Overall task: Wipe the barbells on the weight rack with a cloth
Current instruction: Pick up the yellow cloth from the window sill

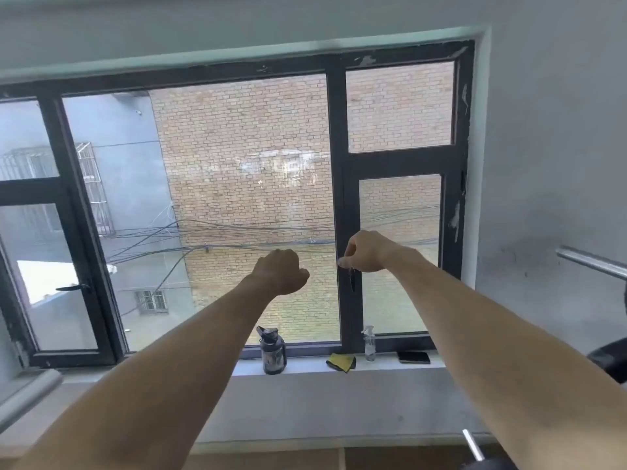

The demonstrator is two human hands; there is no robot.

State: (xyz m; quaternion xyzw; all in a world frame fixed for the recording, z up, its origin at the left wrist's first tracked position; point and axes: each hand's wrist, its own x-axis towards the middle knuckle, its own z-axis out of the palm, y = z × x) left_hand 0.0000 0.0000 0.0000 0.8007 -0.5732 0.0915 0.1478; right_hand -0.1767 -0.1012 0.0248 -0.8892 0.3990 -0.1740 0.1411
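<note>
While both arms reach toward the window [237, 184], the left hand [283, 271] is a loose fist holding nothing; the right hand [364, 252] pinches its handle [352, 279]. Cloth [341, 361] lies on the sill [305, 366] below, between bottle [273, 351] and sprayer [369, 344]. Barbell [592, 262] juts in right of the window.

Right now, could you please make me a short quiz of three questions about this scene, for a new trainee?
1. True or false: the yellow cloth lies on the windowsill.
2. Which thing stands between the cloth and the black phone? A) spray bottle B) dumbbell C) cup
3. Fill in: the left hand is a closed fist and holds ____.

Key: 1 true. 2 A, the spray bottle. 3 nothing. The dark water bottle stands left of the cloth; the right hand is up at the window handle.
</note>
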